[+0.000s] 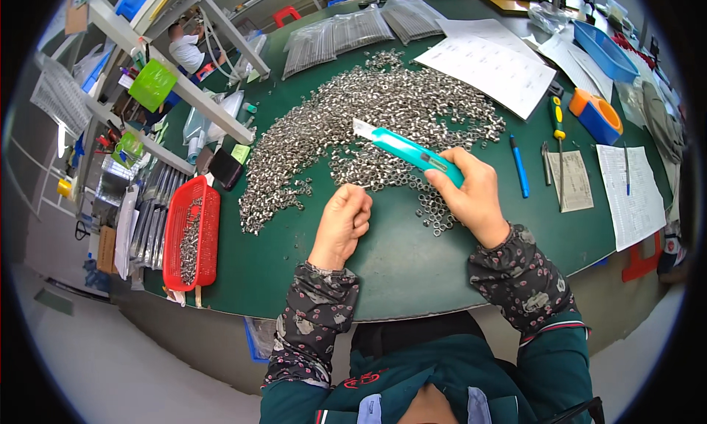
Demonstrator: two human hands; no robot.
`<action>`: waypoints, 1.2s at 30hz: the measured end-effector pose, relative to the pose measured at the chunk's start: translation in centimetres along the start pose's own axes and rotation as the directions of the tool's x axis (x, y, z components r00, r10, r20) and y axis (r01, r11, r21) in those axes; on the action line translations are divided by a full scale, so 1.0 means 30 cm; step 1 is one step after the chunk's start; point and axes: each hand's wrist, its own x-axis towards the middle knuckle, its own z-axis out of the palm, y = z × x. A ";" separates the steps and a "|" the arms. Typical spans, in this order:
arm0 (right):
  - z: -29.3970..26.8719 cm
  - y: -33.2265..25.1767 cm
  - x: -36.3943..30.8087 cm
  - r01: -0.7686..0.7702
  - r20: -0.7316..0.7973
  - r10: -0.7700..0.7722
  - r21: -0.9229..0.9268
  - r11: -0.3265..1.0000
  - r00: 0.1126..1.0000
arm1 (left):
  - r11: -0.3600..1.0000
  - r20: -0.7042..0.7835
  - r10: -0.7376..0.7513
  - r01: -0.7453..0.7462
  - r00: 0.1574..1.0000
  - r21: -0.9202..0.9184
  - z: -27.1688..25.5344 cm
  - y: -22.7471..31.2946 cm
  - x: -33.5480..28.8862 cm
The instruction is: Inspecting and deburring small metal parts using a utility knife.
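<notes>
over metal rings point(317, 129), teal cutter point(405, 150), jutting forward-left from right hand point(475, 196)

Grey floor point(169, 365), green table point(412, 277), red stools point(286, 15) behind.

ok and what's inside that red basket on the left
The red basket holds a heap of small silvery metal parts; whatever lies beneath the top layer is covered.

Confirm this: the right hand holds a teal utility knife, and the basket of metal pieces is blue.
Not quite: the head view shows the basket is red, not blue. The right hand does hold the teal utility knife.
</notes>
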 end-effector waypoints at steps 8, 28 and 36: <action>-0.002 0.011 -0.012 0.008 0.001 -0.008 0.012 1.000 1.000 | 0.210 0.187 0.166 -0.220 0.968 0.953 0.187 -0.053 -0.007; -0.004 0.001 -0.006 -0.015 0.048 0.016 -0.022 1.000 0.999 | 0.177 0.330 0.227 -0.372 0.916 0.911 0.178 -0.072 -0.008; 0.002 0.008 -0.012 0.024 0.027 -0.023 -0.022 0.999 0.999 | 0.030 0.449 0.208 -0.464 0.869 0.885 0.191 -0.089 -0.008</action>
